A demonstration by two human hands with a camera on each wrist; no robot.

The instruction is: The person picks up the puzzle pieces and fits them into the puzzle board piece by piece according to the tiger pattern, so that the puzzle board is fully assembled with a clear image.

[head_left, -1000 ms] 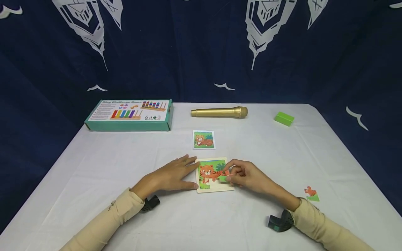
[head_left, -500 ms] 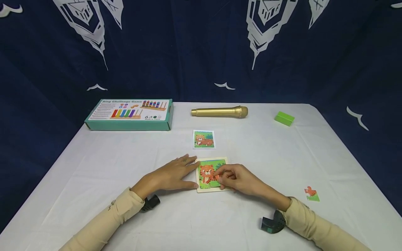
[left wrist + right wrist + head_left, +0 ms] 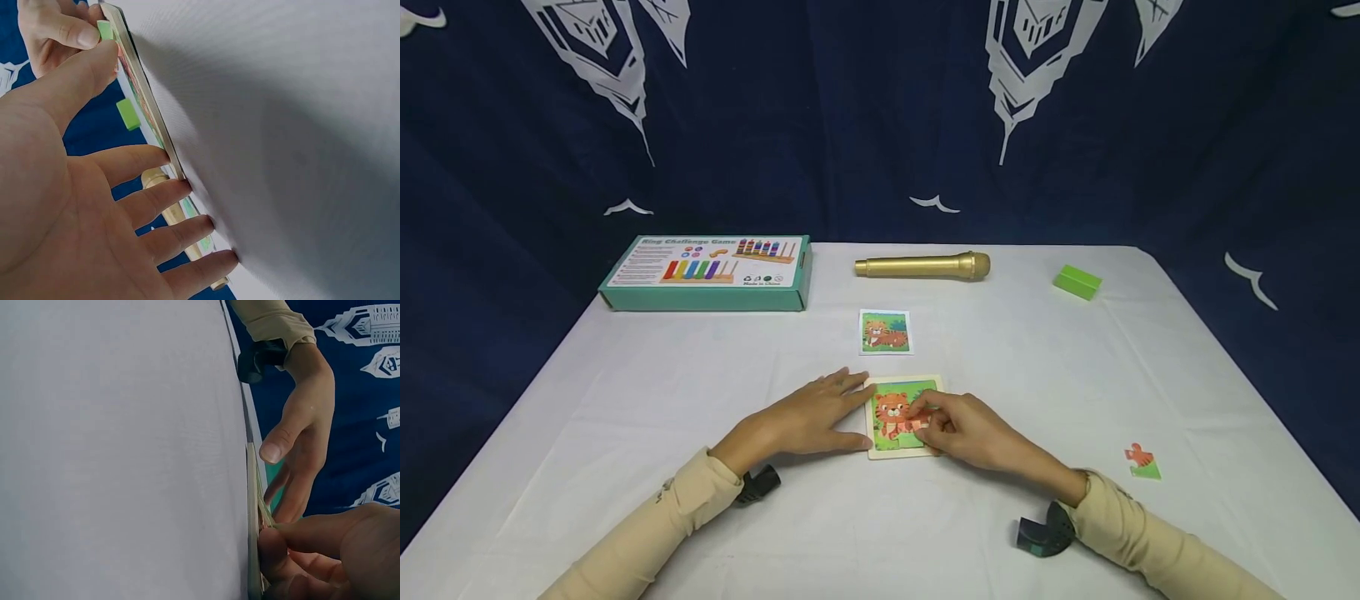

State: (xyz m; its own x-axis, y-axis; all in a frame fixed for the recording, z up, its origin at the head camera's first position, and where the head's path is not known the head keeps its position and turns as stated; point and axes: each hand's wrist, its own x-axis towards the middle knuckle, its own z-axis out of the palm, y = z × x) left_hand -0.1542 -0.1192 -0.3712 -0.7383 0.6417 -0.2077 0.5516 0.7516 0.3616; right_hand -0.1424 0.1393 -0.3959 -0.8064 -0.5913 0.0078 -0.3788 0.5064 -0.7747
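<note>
A wooden jigsaw board with an orange tiger picture lies flat on the white table. My left hand has its fingers straight and spread, with thumb and fingertips along the board's left edge. Between thumb and fingers, my right hand pinches a jigsaw piece over the lower right of the picture. The piece looks tilted in both wrist views, and my right fingers cover much of it in the head view. Another jigsaw piece, orange and green, lies loose to the right.
Behind the board is a small tiger picture card. Along the back stand a teal Ring Challenge Game box, a gold microphone and a green block. A dark blue curtain hangs beyond the table.
My right hand has moved left over the board with the pinched piece, from the right edge to the lower part of the picture. My left hand stays in place.
</note>
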